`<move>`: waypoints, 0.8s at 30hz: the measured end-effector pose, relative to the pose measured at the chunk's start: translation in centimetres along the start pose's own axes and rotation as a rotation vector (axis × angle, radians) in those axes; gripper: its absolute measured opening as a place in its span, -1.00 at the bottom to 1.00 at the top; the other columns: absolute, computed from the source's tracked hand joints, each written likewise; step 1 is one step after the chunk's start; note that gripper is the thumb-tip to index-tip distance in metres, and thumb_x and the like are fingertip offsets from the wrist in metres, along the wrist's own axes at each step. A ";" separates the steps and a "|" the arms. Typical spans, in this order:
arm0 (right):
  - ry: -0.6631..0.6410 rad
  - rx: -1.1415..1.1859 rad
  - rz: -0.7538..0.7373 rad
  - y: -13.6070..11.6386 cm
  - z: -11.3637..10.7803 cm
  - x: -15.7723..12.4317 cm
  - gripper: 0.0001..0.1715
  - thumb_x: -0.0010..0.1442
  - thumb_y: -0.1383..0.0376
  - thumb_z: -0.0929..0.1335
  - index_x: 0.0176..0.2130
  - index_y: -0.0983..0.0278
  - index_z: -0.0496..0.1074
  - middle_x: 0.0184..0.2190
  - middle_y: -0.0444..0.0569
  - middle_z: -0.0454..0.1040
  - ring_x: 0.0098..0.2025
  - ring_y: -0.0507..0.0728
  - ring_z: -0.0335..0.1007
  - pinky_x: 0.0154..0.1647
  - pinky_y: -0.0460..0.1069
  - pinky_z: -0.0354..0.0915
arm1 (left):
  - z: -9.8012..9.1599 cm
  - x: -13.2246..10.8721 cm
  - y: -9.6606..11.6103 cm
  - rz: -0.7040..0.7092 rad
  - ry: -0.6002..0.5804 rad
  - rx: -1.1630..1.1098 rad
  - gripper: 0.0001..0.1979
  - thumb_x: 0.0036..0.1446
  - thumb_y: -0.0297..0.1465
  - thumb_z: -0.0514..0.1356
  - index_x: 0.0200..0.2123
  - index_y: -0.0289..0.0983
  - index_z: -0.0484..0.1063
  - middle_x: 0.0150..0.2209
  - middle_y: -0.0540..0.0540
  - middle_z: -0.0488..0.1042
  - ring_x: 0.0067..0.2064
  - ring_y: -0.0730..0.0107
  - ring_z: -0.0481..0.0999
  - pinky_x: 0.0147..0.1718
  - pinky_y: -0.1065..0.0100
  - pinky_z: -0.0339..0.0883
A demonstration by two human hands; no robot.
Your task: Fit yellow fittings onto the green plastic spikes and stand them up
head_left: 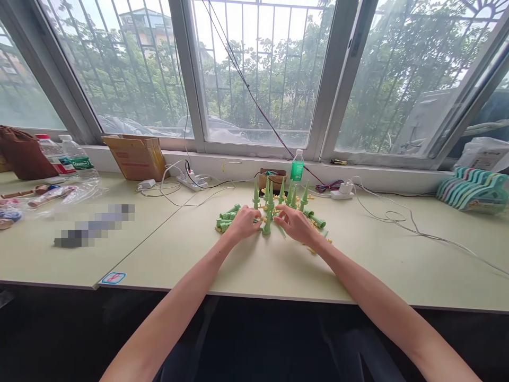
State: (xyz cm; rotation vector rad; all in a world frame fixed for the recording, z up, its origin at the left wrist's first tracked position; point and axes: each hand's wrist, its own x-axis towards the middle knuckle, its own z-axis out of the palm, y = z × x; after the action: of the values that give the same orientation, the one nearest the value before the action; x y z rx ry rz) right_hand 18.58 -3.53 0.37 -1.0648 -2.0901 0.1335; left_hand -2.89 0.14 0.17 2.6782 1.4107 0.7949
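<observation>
1. Judging by its look, the green cone (267, 227) standing upright at frame centre on the pale table (254, 265) is moulded plastic: light, stiff, smooth, and likely to tip at a nudge. Best taken low on the wide base, where fingers get purchase. The thin tip would slip.
2. Left hand (243, 225): just left of the cone, palm down, fingers loosely curled, tips at the cone's lower part. Too small to tell whether they pinch it or only touch.
3. Right hand (297, 225): just right of the cone, fingers half bent and slightly spread, tips close to it. Contact cannot be told.
4. Lying cones (227, 216) are heaped just above the left hand. Standing cones (278, 193) cluster above both hands. Small yellow pieces (310, 247) are scattered among them.
5. Upper centre: green-labelled bottle (296, 165) by the window sill. Upper left: cardboard box (137, 156).
</observation>
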 end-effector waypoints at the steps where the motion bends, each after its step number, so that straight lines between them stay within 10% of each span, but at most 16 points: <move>1: -0.016 0.005 0.007 -0.2 0.1 0.0 -0.63 0.29 0.19 0.27 0.06 0.25 0.30 -0.32 -0.04 0.51 -0.45 0.05 0.35 -0.36 -0.07 0.20 | -0.1 0.0 0.0 0.005 -0.001 -0.016 -0.83 0.05 -0.34 0.15 -0.35 -0.25 0.51 -0.36 -0.12 0.52 -0.20 0.17 0.39 -0.21 0.23 0.27; 12: -0.024 0.015 0.005 -0.2 1.6 0.3 -0.75 0.30 0.21 0.24 -0.07 0.26 0.34 -0.38 -0.05 0.47 -0.39 0.07 0.36 -0.33 -0.06 0.20 | 0.0 -0.1 1.1 0.082 0.018 -0.085 -0.84 0.03 -0.28 0.21 -0.39 -0.24 0.50 -0.39 -0.11 0.51 -0.25 0.21 0.40 -0.22 0.25 0.28; 19: -0.012 0.025 0.011 -0.3 1.6 0.2 -0.83 0.29 0.24 0.22 -0.26 0.27 0.33 -0.44 -0.08 0.42 -0.43 0.05 0.30 -0.36 -0.07 0.18 | -3.0 0.1 -0.9 -0.122 0.155 -0.091 -0.81 0.06 -0.41 0.10 -0.43 -0.27 0.53 -0.41 -0.11 0.50 -0.36 0.36 0.41 -0.31 0.36 0.24; 24: 0.002 0.038 0.035 -0.3 1.6 0.2 -0.84 0.27 0.25 0.23 -0.31 0.27 0.30 -0.47 -0.09 0.40 -0.45 0.04 0.27 -0.38 -0.08 0.17 | -3.8 -0.3 -2.2 -0.175 0.040 -0.023 -0.83 -0.02 -0.39 0.15 -0.51 -0.23 0.55 -0.45 -0.11 0.52 -0.36 0.33 0.43 -0.37 0.38 0.25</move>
State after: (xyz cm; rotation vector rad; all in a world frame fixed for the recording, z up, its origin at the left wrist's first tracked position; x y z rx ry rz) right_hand 17.22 -3.21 -0.52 -1.0786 -2.0595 0.1884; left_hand -6.40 0.39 2.83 2.4921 1.6068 0.8472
